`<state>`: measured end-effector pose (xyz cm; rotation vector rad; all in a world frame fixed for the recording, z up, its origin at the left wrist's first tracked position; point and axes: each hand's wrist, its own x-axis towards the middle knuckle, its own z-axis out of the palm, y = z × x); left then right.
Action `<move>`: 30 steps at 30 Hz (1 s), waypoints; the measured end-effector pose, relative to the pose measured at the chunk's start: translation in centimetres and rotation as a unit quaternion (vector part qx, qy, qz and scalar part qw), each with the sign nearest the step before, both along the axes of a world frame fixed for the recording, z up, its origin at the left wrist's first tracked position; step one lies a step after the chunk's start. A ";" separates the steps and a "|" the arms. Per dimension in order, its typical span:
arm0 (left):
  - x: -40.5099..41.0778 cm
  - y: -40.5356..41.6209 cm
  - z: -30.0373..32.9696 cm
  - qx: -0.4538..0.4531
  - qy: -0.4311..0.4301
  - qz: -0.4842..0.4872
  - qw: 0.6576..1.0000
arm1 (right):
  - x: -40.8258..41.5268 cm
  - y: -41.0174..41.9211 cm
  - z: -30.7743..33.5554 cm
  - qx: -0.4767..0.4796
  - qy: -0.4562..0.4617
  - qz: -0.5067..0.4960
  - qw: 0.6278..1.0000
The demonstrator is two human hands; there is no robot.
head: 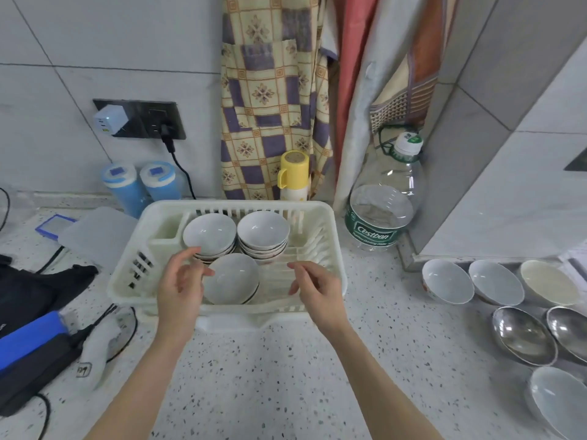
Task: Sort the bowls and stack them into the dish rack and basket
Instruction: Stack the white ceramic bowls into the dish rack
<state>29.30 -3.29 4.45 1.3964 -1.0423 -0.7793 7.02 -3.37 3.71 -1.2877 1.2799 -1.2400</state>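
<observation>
The left hand's fingers [193,254] are hanging loosely curled and released, holding nothing, just beside the rim of the front bowl stack [232,278] in the white dish rack [330,236]. The right hand [317,289] is hovering over the rack's bare ribbed right side, its fingers also relaxed and gripping nothing. Behind the front stack, two more bowl stacks [263,231] are sitting side by side against the rack's back wall. Open speckled tabletop [270,376] is lying between the rack's near edge and the person. Well apart to the right, loose white bowls [446,281] and steel bowls [522,335] are lying in rows. A water bottle [381,214] is standing by the tiled wall corner.
</observation>
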 end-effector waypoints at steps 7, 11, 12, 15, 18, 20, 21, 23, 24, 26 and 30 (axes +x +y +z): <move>-17.6 4.2 -1.9 0.019 -0.002 -0.165 0.986 | -15.7 3.4 -0.4 0.046 0.018 -0.117 0.992; -28.4 3.6 -5.0 0.157 -0.032 -0.236 0.958 | -23.8 5.4 -1.3 0.080 -0.011 -0.175 0.981; -30.9 3.0 -5.7 0.204 -0.015 -0.236 0.950 | -25.6 6.0 -1.5 0.088 -0.018 -0.185 0.979; -37.2 1.1 -7.2 0.333 0.033 -0.220 0.916 | -30.4 7.4 -2.0 0.106 -0.041 -0.219 0.969; -41.8 -0.5 -8.7 0.393 0.052 -0.185 0.899 | -34.5 8.3 -2.2 0.124 -0.062 -0.250 0.958; -44.1 -1.3 -9.6 0.411 0.075 -0.151 0.896 | -36.7 9.0 -2.4 0.129 -0.080 -0.264 0.953; -44.9 -1.6 -10.0 0.416 0.099 -0.134 0.894 | -37.7 9.4 -2.5 0.127 -0.078 -0.266 0.952; -45.9 -2.1 -10.8 0.415 0.154 -0.111 0.890 | -39.3 10.4 -2.9 0.126 -0.075 -0.268 0.952; -46.3 -2.3 -11.0 0.412 0.168 -0.110 0.889 | -39.9 10.8 -3.1 0.128 -0.078 -0.269 0.951; -46.9 -2.7 -11.2 0.406 0.174 -0.116 0.889 | -41.0 11.6 -3.6 0.132 -0.079 -0.276 0.949; -47.4 -3.2 -11.1 0.388 0.179 -0.109 0.897 | -42.4 13.2 -4.3 0.140 -0.074 -0.291 0.944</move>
